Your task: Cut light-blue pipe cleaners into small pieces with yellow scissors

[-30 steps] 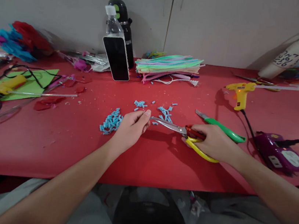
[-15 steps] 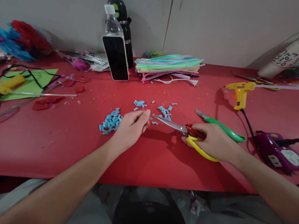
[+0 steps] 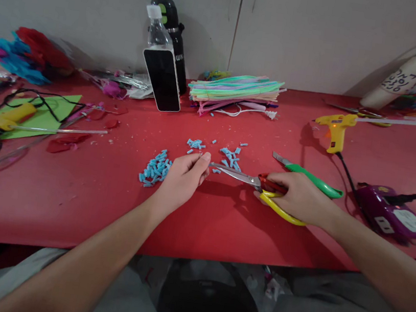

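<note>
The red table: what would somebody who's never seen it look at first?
Probably the bright red table itself, then the red-and-yellow-handled scissors in the right hand, pointing toward the left hand near the middle. Small light-blue pieces lie scattered around there. The yellow glue gun, farther back on the right, might catch the eye next.

2 hands, 2 glue guns, 3 bottles

A red tabletop meets a grey wall.
</note>
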`<state>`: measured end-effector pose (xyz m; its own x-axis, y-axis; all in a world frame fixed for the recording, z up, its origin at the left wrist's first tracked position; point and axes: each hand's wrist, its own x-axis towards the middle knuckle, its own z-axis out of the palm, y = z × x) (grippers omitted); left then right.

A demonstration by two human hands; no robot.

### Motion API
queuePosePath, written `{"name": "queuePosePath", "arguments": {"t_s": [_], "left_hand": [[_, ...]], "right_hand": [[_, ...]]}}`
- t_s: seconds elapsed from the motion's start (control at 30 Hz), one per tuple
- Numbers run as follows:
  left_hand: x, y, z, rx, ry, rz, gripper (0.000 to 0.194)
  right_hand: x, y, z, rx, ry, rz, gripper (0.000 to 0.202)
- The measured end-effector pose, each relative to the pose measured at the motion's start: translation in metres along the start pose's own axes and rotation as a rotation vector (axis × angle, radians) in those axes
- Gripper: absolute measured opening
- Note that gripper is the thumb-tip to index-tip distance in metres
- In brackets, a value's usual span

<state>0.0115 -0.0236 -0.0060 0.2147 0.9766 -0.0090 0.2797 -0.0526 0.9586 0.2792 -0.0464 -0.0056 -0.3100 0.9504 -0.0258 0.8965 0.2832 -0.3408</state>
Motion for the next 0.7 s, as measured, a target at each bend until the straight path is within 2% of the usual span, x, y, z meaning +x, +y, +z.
{"name": "queuePosePath", "arguments": {"t_s": [0.7], "left_hand": [[-0.0005, -0.0017, 0.0001, 0.021, 0.017, 0.016, 0.047]], "right_hand": [[-0.0027, 0.0024, 0.0015, 0.037, -0.005, -0.002, 0.029]]}}
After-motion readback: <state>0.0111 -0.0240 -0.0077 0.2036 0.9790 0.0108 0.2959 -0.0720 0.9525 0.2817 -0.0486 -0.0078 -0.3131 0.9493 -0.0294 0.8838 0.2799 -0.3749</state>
